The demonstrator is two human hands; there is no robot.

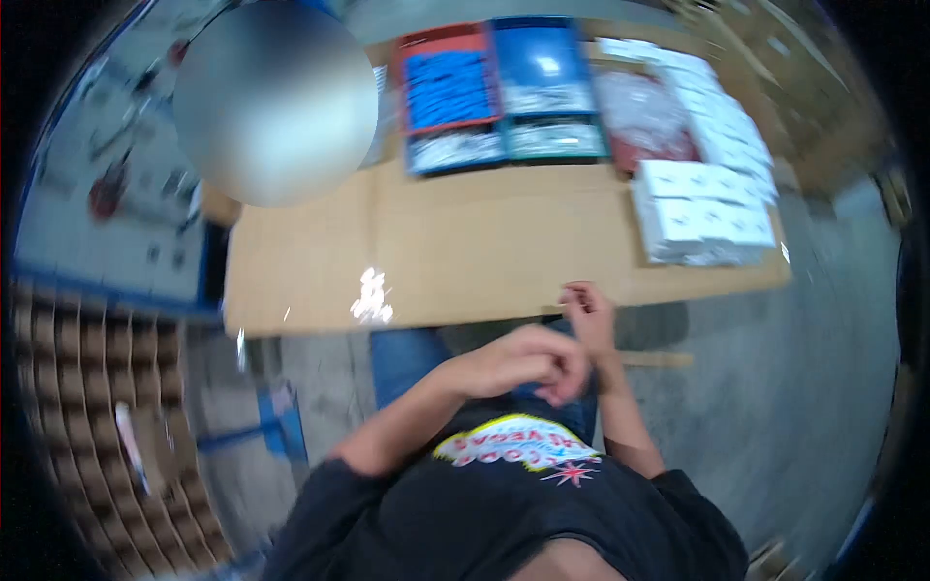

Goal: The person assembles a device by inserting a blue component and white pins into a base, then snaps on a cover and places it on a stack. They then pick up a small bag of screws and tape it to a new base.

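Observation:
My left hand (533, 362) is in front of my body, before the table's near edge, its back turned up and its fingers curled under. Whatever may be inside those fingers is hidden. Just beyond it, at the table's near edge, my right hand (588, 315) has its fingers bent in towards the palm, and no object shows in it. The hands are close together, and motion softens their outlines. Nearest to them is the cardboard-covered table top (465, 242). A stack of small white boxes (702, 213) stands to the right of my right hand.
At the back stand a red bin (448, 39) of blue pieces (448, 87), a blue bin (542, 53) and smaller bins of clear packets (554, 138). Clear bags (641, 107) lie beside more white boxes. A round blurred patch hides the upper left. A cardboard divider grid (87, 387) is lower left.

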